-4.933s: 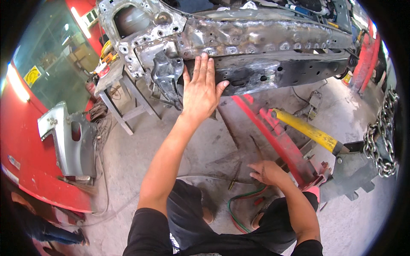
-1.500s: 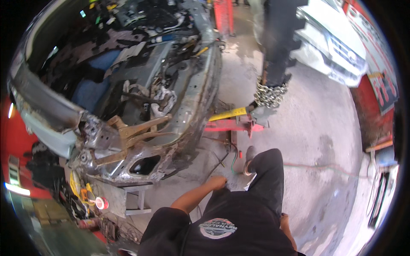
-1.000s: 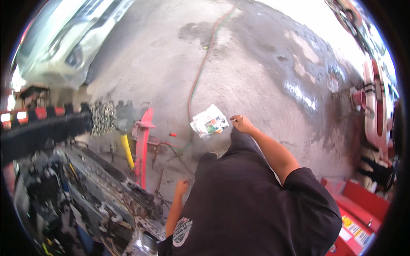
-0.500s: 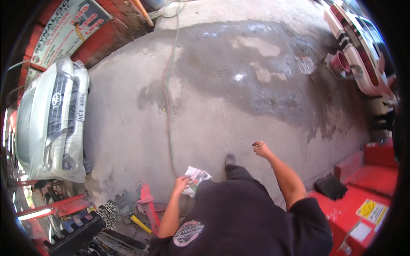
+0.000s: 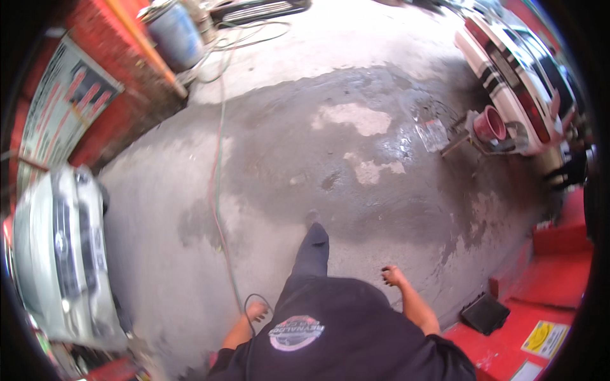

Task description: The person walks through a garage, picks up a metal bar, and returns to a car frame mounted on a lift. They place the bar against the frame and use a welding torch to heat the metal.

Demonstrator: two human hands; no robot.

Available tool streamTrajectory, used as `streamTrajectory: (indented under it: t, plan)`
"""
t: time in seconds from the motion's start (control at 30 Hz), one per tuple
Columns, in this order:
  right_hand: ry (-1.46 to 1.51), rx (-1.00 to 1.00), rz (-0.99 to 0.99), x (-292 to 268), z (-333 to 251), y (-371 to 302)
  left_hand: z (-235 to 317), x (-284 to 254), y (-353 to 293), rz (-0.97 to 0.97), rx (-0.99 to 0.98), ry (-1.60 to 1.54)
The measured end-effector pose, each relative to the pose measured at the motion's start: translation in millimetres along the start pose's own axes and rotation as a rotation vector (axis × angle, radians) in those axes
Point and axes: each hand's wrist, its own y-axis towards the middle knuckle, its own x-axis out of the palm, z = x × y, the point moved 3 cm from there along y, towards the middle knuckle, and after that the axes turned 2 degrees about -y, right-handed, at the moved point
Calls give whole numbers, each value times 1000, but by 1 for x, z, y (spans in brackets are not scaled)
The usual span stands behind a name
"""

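My left hand (image 5: 257,310) hangs low beside my hip, smeared by motion, with its fingers mostly hidden. A thin dark cable (image 5: 253,330) loops up in front of it. No paper shows at this hand now. My right hand (image 5: 394,275) swings out ahead of my body on the right, its fingers loosely bent and slightly apart, touching nothing that I can make out. Its fingertips look dark. My dark-trousered leg (image 5: 311,257) is stretched forward over the concrete floor (image 5: 159,209).
A red-green hose (image 5: 218,203) runs along the floor on my left. A light-coloured car (image 5: 60,254) stands at left, a white car (image 5: 508,82) at far right near a red bucket (image 5: 489,123). A blue drum (image 5: 175,38) stands far left. A black case (image 5: 485,314) lies on red metal.
My view has shifted forward over the floor, and a leg has stepped ahead. The printed sheet in my left hand has gone out of sight. My right hand sits lower in view.
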Motion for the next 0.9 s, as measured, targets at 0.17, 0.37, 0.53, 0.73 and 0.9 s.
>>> streamTrajectory:
  t: [0.17, 0.37, 0.53, 0.73, 0.9]
  plan:
    - [125, 309, 4, -111, -41, 61, 263, -135, 124, 168, 337, 405]
    - [620, -75, 326, -234, -260, 158, 733, -273, 101, 272, 847, 181]
    - [141, -149, 230, -289, -314, 296, 1002, -324, 120, 235, 914, 68]
    - [6, 286, -96, -483, -416, 473, 1106, -395, 215, 214, 722, 518]
    - [-151, -303, 448, -736, -627, 609, 1221, -463, 208, 231, 442, 211]
